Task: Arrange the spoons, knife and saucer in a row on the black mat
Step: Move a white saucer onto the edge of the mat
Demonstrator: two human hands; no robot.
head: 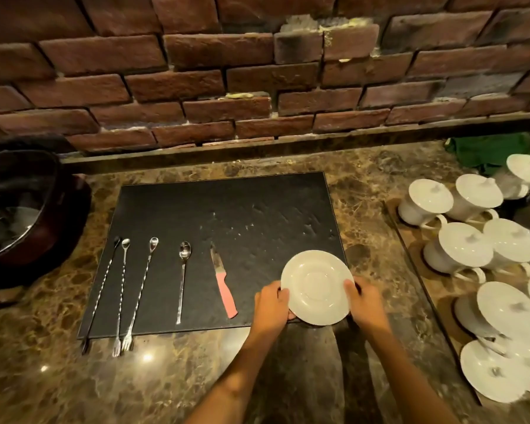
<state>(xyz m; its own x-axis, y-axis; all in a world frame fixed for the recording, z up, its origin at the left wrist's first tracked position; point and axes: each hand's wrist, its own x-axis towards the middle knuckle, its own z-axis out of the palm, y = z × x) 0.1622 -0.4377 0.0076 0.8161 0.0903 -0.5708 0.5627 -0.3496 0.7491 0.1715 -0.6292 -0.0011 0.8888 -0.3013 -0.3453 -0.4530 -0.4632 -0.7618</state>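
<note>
A black mat (242,215) lies on the marble counter. Along its front half, from left to right, lie three long twisted bar spoons (100,293) (121,289) (141,289), a shorter plain spoon (182,276) and a knife with a pink handle (222,283). At the mat's front right corner is a white saucer (317,287), tilted slightly. My left hand (273,307) grips its left rim and my right hand (364,302) grips its right rim. Whether the saucer rests on the mat or hovers just above it is unclear.
White lidded cups (459,234) and saucers (508,310) crowd a tray at the right. A dark round bowl (19,206) sits at the left edge. A brick wall (227,71) rises behind the counter, and a green cloth (487,149) lies at the back right.
</note>
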